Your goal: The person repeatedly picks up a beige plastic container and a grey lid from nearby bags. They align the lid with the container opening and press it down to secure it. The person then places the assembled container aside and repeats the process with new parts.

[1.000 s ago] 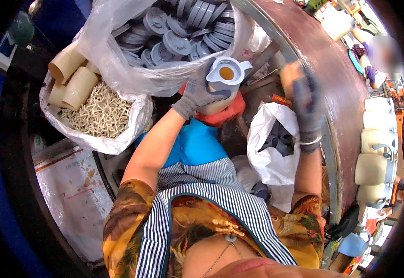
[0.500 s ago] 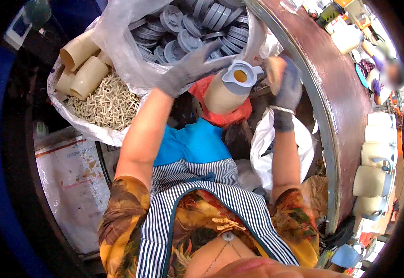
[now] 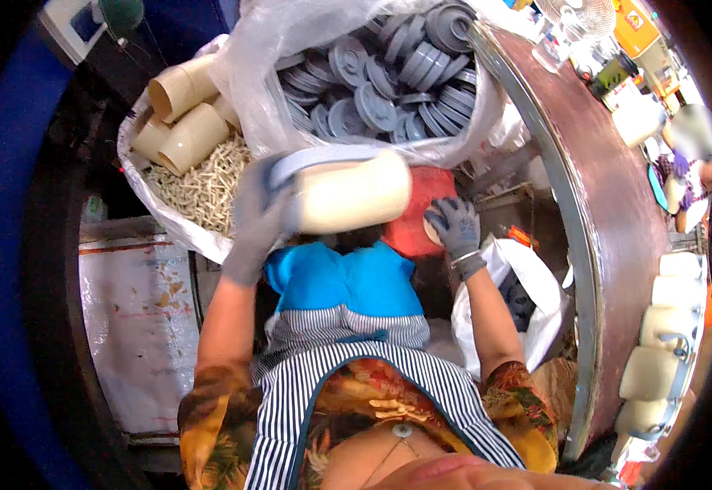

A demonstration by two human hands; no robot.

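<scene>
My left hand [image 3: 260, 208], in a grey glove and blurred by motion, grips a cream jug [image 3: 356, 194] at its grey top end. The jug lies sideways in the air, its grey handle [image 3: 331, 155] along the upper side and its base toward the right. Below and right of it is a red surface [image 3: 413, 233]. On that surface's right edge my right hand [image 3: 456, 226], also gloved, curls its fingers over a round tan piece [image 3: 432, 231], mostly hidden by the glove.
Beyond my hands, a plastic sack holds grey round lids [image 3: 376, 106]. At left, another sack holds cream cylinders [image 3: 193, 139] and small beige pieces [image 3: 201, 192]. A brown bench [image 3: 609, 212] curves along the right, with several cream jugs [image 3: 654, 371]. A white bag [image 3: 482, 306] sits near my right forearm.
The jug has gone from upright on the red surface to sideways in my left hand. My right hand has come down to the red surface's edge with the tan piece. The view has shifted.
</scene>
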